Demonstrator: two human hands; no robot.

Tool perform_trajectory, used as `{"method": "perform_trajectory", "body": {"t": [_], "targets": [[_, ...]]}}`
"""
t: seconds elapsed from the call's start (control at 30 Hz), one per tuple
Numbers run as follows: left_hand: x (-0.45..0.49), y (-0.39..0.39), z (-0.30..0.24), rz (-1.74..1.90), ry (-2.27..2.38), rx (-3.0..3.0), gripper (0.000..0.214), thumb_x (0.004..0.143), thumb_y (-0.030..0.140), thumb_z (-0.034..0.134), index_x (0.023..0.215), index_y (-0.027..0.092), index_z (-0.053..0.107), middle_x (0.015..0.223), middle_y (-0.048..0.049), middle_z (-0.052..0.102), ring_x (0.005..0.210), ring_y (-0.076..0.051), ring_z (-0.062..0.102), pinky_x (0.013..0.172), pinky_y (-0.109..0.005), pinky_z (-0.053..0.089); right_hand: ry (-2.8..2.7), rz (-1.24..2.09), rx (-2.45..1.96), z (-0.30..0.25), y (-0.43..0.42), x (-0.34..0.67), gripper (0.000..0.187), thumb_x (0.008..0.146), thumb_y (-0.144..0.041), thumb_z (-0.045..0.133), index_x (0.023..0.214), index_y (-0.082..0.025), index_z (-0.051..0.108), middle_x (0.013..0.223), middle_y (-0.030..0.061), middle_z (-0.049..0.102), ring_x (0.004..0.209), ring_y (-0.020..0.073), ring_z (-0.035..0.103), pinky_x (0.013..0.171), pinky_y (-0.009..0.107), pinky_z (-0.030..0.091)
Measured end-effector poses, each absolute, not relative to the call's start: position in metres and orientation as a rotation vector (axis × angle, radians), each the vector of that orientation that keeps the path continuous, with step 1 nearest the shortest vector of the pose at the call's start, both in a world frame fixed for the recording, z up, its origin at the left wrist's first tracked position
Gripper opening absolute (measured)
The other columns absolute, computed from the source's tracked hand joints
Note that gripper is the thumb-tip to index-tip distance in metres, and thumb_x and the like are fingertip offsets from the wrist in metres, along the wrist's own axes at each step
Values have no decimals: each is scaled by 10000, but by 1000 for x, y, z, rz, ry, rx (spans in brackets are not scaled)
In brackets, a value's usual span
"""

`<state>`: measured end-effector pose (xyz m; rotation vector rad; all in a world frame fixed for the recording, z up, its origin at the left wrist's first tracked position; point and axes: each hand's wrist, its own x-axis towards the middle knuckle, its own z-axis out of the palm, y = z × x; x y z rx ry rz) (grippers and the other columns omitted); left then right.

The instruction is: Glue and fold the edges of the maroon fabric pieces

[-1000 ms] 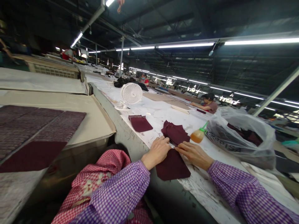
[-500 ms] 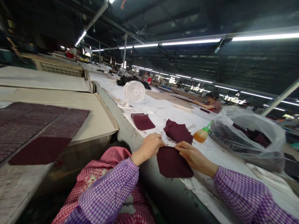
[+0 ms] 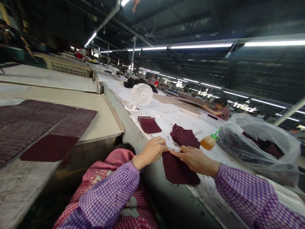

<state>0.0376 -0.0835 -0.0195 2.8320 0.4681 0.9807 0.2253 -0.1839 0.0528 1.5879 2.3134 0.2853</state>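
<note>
A maroon fabric piece (image 3: pixel 179 171) with cut corners lies at the table's near edge, its lower part jutting over the edge. At its upper left corner, my left hand (image 3: pixel 151 152) is closed, thumb and fingertips pinching the fabric. My right hand (image 3: pixel 199 159) is closed on the top edge, its index finger reaching along the fold toward the left fingertips; its other fingers are bent and partly hidden. Just beyond the hands sit a fanned pile of maroon pieces (image 3: pixel 184 136) and a neater maroon stack (image 3: pixel 150 125).
On the white-covered table (image 3: pixel 164 111) stand a white fan (image 3: pixel 142 93), a bottle of amber liquid (image 3: pixel 208 142) with a green top, and a clear plastic bag (image 3: pixel 257 159) holding dark cloth. Rows of maroon pieces (image 3: pixel 43 119) cover a surface at left. Co-workers sit farther off.
My right hand has slid left along the fabric's top edge, its index finger now close to my left fingertips. My left hand keeps its pinch. The view has shifted slightly left.
</note>
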Motion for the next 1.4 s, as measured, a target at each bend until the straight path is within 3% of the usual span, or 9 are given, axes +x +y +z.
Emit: {"method": "perform_trajectory", "body": {"t": [0.23,0.5,0.63,0.73,0.8,0.93,1.07,1.23,1.4], "targets": [[32,-71,-24,1001,443,2490,210,903,248,478,828,183,663,864,-24,607,880,-142,523,813,-244,403,2240,278,1532,61,-177,214,479,900,-184,378,1350,-340,421,825,63,565,660,156,547,572,256,337],[24,-69,-20,1004,340,2489,228,905,227,460,796,176,654,886,-26,612,876,-144,526,818,-245,403,2214,328,1456,64,-168,206,526,883,-160,387,1370,-360,385,779,59,563,580,144,533,547,257,319],[26,-62,-24,1090,537,2335,197,899,204,439,848,162,624,848,-28,605,823,-148,544,784,-270,430,2254,397,1488,57,-166,206,512,898,-166,373,1364,-377,384,853,66,559,569,125,530,556,251,326],[29,-51,-26,1190,811,2423,147,868,205,495,952,167,610,969,-52,595,950,-187,501,853,-324,413,2279,331,1635,51,-164,211,471,905,-241,411,1359,-362,384,933,66,570,677,160,574,599,259,366],[31,-42,-25,1146,961,2551,220,837,262,562,1032,165,595,1041,-67,580,1013,-216,462,879,-356,394,2319,185,1771,48,-161,216,414,872,-263,480,1285,-285,468,940,61,593,781,185,585,670,276,403],[36,-28,-19,912,1119,2695,277,814,369,593,999,164,618,1004,-73,579,994,-234,473,857,-373,388,2512,-169,1841,52,-151,235,116,820,-264,523,877,-195,596,834,33,622,803,176,572,736,300,425],[45,-25,-13,813,1162,2776,181,833,296,546,894,149,631,1006,-99,573,1016,-253,475,865,-388,386,2645,-530,1983,65,-130,277,206,806,-374,512,808,-173,556,818,45,632,768,171,586,702,291,451],[53,-28,-7,814,1176,2781,184,803,87,459,867,119,629,974,-127,577,989,-255,494,842,-384,401,2189,-126,2641,65,-100,335,234,826,-332,460,914,-152,580,818,65,673,715,174,612,626,276,459],[58,-25,-6,845,1204,2705,241,734,21,451,874,96,632,987,-158,579,977,-273,509,821,-394,419,2005,135,2725,48,-78,351,282,846,-292,426,848,-130,658,827,123,681,768,239,634,696,362,469]]}}
